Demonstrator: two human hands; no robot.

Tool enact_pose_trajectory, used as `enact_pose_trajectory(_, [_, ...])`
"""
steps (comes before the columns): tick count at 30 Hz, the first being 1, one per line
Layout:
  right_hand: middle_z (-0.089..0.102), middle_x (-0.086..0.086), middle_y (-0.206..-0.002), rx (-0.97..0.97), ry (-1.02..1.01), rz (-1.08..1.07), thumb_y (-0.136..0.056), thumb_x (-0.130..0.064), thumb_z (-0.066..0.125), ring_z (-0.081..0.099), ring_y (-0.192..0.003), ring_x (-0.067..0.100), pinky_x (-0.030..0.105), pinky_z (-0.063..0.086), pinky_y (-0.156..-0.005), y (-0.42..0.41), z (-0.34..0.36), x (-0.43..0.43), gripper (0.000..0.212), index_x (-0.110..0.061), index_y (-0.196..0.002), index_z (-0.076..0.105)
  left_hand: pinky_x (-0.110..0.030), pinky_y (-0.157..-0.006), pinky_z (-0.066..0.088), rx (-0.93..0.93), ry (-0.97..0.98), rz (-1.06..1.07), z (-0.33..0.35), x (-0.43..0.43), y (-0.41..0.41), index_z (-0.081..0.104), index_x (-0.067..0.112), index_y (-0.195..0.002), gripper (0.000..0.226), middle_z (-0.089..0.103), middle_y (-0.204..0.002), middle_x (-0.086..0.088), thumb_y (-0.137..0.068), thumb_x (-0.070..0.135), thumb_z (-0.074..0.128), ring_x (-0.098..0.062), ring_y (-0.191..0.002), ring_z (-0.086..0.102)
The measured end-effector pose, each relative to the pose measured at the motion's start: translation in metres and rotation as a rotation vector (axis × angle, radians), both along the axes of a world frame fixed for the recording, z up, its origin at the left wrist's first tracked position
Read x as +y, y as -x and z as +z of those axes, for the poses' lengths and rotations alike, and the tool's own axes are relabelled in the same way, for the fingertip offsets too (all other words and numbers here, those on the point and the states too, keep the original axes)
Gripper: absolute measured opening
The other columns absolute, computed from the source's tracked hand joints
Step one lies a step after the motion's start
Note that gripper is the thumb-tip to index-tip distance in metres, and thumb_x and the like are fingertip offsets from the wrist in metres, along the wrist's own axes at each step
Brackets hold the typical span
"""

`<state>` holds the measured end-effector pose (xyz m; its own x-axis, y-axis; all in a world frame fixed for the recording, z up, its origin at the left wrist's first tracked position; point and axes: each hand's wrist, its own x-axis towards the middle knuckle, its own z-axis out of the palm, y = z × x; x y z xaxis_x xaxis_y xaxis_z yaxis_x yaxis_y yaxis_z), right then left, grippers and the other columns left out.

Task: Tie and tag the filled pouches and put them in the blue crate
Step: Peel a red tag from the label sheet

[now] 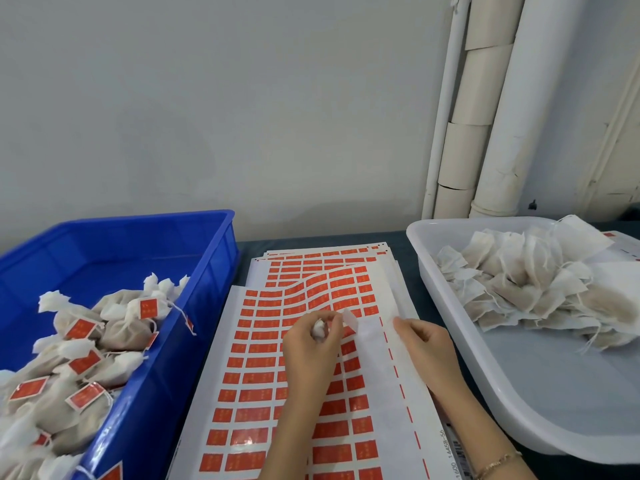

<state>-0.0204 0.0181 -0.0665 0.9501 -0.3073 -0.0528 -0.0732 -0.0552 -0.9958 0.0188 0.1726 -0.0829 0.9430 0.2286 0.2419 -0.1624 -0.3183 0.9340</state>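
The left hand (313,344) is curled round a small pouch (319,328) over the sticker sheet (242,379), and the right hand (427,344) presses on the paper, gripping nothing, so it should keep the sheet steady while the tag (349,319) peels off slowly without tearing.

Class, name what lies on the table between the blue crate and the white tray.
Stacked sheets of red labels, seen in the head view.
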Motion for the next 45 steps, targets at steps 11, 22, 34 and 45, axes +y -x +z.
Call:
enact_pose_trajectory(11, [0.049, -0.019, -0.120, -0.109, 0.492, -0.101, -0.086, -0.034, 0.066, 0.053, -0.106, 0.004, 0.030, 0.046, -0.095, -0.003, -0.011, 0.004, 0.043, -0.035, -0.125, 0.047, -0.002, -0.052, 0.044, 0.003, 0.073, -0.046, 0.007, 0.007, 0.002, 0.065, 0.039, -0.075, 0.013, 0.066, -0.071, 0.025, -0.083, 0.032, 0.073, 0.013, -0.079, 0.060])
enact_pose_trajectory(22, [0.069, -0.024, -0.092, -0.262, 0.306, 0.027, -0.082, -0.035, 0.069, 0.065, -0.090, -0.003, 0.017, 0.051, -0.080, -0.003, -0.011, 0.011, 0.017, -0.035, -0.099, 0.067, -0.016, -0.080, 0.052, -0.024, 0.025, -0.393, 0.009, 0.003, 0.007, 0.074, 0.024, -0.094, 0.016, 0.072, -0.091, 0.010, -0.090, 0.035, 0.062, -0.006, -0.093, 0.066])
enact_pose_trajectory(34, [0.070, -0.003, -0.098, 0.085, 0.011, 0.343, -0.070, -0.052, 0.071, 0.068, -0.080, 0.014, 0.020, 0.055, -0.062, -0.006, 0.000, 0.022, 0.034, -0.026, -0.089, 0.063, -0.020, -0.072, 0.055, 0.098, 0.412, -0.532, 0.025, 0.005, 0.011, 0.073, 0.013, -0.090, 0.043, 0.075, -0.093, 0.003, -0.094, 0.041, 0.040, -0.017, -0.092, 0.071])
enact_pose_trajectory(45, [0.071, 0.015, -0.102, -0.084, -0.363, 0.315, -0.098, -0.029, 0.040, 0.067, -0.101, 0.023, 0.029, 0.046, -0.089, -0.003, 0.003, 0.002, 0.041, -0.001, -0.096, 0.070, -0.009, -0.065, 0.047, 0.029, 0.052, -0.433, 0.013, 0.007, 0.009, 0.070, 0.030, -0.078, 0.008, 0.068, -0.078, 0.013, -0.086, 0.027, 0.070, -0.004, -0.082, 0.064])
